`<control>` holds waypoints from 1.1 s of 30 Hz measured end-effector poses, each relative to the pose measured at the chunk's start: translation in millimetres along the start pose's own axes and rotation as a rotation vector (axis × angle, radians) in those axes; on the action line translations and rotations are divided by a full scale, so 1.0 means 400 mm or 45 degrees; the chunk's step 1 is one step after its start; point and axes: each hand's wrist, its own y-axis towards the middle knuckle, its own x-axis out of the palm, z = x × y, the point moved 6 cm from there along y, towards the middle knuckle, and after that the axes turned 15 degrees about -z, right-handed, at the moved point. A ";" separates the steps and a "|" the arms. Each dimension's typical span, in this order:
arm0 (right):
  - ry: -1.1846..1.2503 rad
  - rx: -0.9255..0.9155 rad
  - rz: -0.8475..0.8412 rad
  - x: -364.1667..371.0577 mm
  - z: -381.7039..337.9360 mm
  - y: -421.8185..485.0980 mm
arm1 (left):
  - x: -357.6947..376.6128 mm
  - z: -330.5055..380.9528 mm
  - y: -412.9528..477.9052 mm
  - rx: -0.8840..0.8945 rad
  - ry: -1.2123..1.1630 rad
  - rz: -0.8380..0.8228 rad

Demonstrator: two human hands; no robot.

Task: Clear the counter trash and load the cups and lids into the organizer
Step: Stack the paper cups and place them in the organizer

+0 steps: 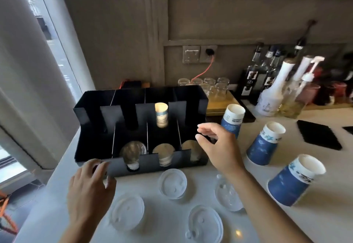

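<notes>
Left hand (89, 185) was set against the organizer (91, 139) at its front-left rim, fingers bent; a real grip could not be confirmed. Right hand (215, 147) was held empty, fingers spread, just beside the nearest cup (231, 122), upturned on the counter (324, 214). Lids (172, 183) were left loose in front. Organizer should be steadied, cup taken by its wall and fed squarely into a free slot.
</notes>
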 end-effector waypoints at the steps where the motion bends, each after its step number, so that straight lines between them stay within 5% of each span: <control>1: 0.008 0.029 0.012 -0.021 0.014 -0.018 | -0.002 0.043 0.006 0.066 -0.031 0.014; 11: 0.095 0.120 0.321 -0.232 0.060 -0.192 | 0.033 0.359 0.008 0.461 -0.494 -0.197; 13: -0.030 0.246 0.629 -0.438 0.151 -0.330 | 0.110 0.624 0.009 0.683 -0.642 -0.348; 18: 0.063 0.478 0.834 -0.447 0.273 -0.431 | 0.198 0.786 0.023 0.687 -0.919 -0.675; 25: -0.018 0.774 0.521 -0.397 0.427 -0.441 | 0.411 1.016 0.095 0.218 -1.326 -1.246; 33: 0.178 0.721 0.308 -0.362 0.489 -0.399 | 0.526 1.100 0.198 0.090 -1.264 -1.066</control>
